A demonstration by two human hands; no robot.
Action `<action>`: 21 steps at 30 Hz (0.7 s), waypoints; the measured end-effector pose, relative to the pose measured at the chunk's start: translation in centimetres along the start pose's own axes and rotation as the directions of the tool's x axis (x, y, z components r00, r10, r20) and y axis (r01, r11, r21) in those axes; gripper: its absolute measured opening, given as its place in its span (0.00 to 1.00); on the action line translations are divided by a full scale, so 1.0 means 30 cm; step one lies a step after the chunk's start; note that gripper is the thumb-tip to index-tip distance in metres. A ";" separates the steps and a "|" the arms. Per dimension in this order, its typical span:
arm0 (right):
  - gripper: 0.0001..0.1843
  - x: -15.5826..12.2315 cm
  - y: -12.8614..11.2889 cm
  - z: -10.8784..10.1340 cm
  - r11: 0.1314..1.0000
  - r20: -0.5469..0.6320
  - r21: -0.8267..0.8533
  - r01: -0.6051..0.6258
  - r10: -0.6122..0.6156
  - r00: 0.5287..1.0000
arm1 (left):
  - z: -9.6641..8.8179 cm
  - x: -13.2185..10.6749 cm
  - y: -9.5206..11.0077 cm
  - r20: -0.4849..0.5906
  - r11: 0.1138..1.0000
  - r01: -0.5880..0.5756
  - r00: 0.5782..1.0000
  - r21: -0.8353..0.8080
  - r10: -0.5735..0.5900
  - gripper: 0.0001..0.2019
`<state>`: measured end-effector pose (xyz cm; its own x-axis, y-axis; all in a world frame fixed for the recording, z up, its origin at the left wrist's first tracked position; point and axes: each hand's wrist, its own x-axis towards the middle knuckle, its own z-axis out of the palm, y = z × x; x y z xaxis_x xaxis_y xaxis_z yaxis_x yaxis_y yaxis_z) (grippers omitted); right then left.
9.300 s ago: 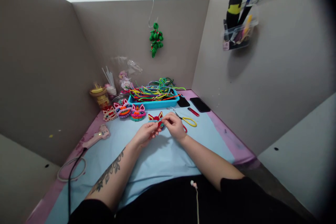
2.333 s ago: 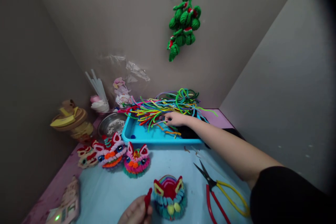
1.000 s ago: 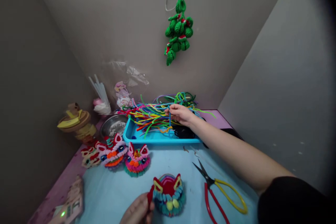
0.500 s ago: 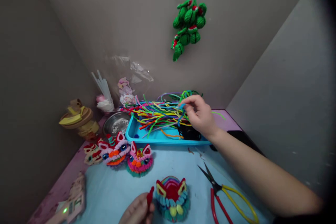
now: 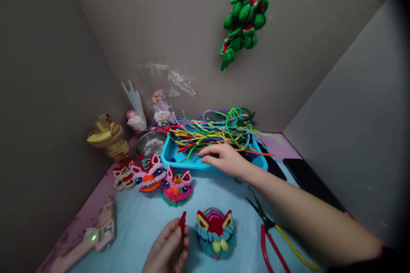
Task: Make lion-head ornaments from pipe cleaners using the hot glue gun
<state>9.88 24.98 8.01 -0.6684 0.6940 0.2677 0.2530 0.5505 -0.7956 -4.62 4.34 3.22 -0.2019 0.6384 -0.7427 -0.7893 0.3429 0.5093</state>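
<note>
Turquoise animal head (image 5: 216, 236), on surface (image 5: 144, 230), apart from near edge of blue tray (image 5: 188, 165): ears attached, eyes apparently outstanding. Left hand (image 5: 168, 245) pinching red piece (image 5: 182, 221); right hand (image 5: 226, 160) above tray, grip unclear.

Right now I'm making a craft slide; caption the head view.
Left hand pinching a small red fuzzy piece beside a blue-green fuzzy eared figure; right hand at a blue rectangular tray.
</note>
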 end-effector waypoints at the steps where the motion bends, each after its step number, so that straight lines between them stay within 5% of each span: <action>1: 0.08 -0.021 -0.027 -0.001 1.000 -0.010 0.023 -0.017 0.017 1.000 | 0.006 -0.008 0.003 0.001 0.999 -0.038 0.999 -0.008 0.038 0.15; 5: 0.05 -0.128 -0.125 -0.010 1.000 -0.079 -0.011 0.007 -0.008 0.997 | 0.010 -0.034 0.007 0.035 0.992 -0.124 0.992 -0.026 0.125 0.13; 8: 0.06 -0.227 -0.198 -0.008 0.993 -0.127 -0.102 0.063 -0.076 0.989 | 0.007 -0.055 0.001 0.159 0.981 -0.193 0.969 0.000 0.190 0.12; 16: 0.11 -0.513 -0.323 0.091 0.923 -0.232 -0.339 0.184 -0.271 0.934 | 0.017 -0.111 -0.062 0.478 0.919 -0.381 0.829 0.102 0.291 0.19; 21: 0.08 -0.621 -0.322 0.158 0.953 -0.327 -0.292 0.077 -0.175 0.929 | 0.017 -0.121 -0.118 0.594 0.893 -0.433 0.753 0.124 0.283 0.14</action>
<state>16.58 4.54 8.15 -0.4364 0.6998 0.5656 0.3940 0.7137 -0.5791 -0.81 1.15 4.33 -0.0313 0.9870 -0.1576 -0.5450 0.1154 0.8305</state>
